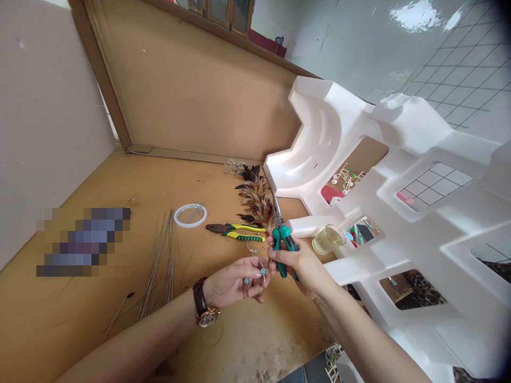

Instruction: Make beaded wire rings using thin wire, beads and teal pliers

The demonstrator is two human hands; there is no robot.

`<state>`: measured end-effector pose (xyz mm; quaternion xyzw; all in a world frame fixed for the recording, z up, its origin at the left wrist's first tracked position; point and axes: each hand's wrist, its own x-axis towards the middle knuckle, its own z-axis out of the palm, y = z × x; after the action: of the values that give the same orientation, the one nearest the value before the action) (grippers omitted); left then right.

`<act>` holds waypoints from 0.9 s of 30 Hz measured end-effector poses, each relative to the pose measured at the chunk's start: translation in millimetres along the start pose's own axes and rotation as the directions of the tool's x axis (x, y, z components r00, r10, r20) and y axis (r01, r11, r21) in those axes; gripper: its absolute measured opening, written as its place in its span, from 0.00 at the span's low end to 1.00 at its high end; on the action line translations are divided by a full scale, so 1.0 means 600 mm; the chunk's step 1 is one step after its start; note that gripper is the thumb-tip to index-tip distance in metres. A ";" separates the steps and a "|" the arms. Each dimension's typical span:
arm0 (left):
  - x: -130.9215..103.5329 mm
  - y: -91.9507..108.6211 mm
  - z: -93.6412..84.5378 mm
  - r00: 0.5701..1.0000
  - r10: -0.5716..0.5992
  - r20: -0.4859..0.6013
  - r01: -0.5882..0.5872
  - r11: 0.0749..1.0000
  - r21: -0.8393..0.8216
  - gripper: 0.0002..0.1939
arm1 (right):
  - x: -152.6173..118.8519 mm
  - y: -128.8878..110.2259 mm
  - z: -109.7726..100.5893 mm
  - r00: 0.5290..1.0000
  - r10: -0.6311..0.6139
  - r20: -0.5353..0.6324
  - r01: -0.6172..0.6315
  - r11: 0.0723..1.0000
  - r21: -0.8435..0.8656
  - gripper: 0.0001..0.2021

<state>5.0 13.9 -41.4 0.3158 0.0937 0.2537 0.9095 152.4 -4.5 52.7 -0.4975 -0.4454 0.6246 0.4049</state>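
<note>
Work status: the workpiece is partly assembled. Two blue beads [263,272] are visible on fine wire [258,259], one at the fingertips of the left hand [235,279], one lower, beside the fingers. Thin ends of wire project past the upper bead, so the piece appears unfinished. The remaining amount of work cannot be determined from this view.

Grip, left: thumb and fingers pinch the wire close to the upper bead, above the table [223,340].
Grip, right: the right hand [305,266] is closed around the handles of the teal pliers [281,234], nose pointing away from the wearer. Whether the jaws meet cannot be told. The fingertips are near the wire.

Adjacent items: a bead strand [251,249] lies just beyond the left hand. Yellow pliers [249,238] lie behind it, near the feathers [255,198]. A white ring [190,225] and loose rods [170,255] lie to the left. A glass [328,240] stands to the right, beside the white rack [351,117].

Markings: no brand, label or lettering is legible on either pair of pliers. The watch [207,317] dial is too small to read. The item [88,239] at far left is pixelated; any writing on it is unreadable
</note>
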 end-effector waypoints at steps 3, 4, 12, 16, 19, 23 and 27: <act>0.001 0.001 0.000 1.000 -0.009 0.026 0.010 1.000 -0.021 0.10 | 0.001 0.004 -0.002 1.000 0.002 0.006 -0.002 1.000 0.006 0.14; 0.001 0.001 0.000 0.999 -0.011 0.031 0.012 1.000 -0.027 0.10 | 0.002 0.005 -0.002 1.000 0.004 0.006 -0.004 1.000 0.005 0.14; 0.003 -0.004 -0.004 0.998 0.003 0.067 0.002 0.997 -0.077 0.13 | 0.007 0.006 -0.003 0.999 0.031 -0.025 -0.030 0.998 0.048 0.17; 0.004 -0.007 -0.004 1.000 0.013 0.008 -0.012 0.996 -0.086 0.08 | 0.010 0.009 -0.004 0.999 0.039 -0.027 -0.037 0.997 0.073 0.17; 0.004 -0.007 0.001 0.999 0.020 -0.027 -0.022 0.995 -0.095 0.06 | 0.013 0.012 -0.004 0.999 0.043 -0.019 -0.041 0.995 0.087 0.16; 0.004 -0.008 0.011 0.988 0.093 -0.123 -0.096 0.995 -0.018 0.06 | 0.015 0.012 -0.003 0.999 0.033 -0.030 -0.031 0.997 0.073 0.15; 0.005 -0.009 0.018 0.970 0.164 -0.179 -0.153 0.985 0.078 0.05 | 0.012 0.009 0.000 0.998 0.010 -0.058 -0.011 1.000 -0.018 0.15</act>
<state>13.2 6.1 -36.0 0.3260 0.1602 0.3506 0.8632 150.9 0.6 45.6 -0.5212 -0.4367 0.6080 0.4098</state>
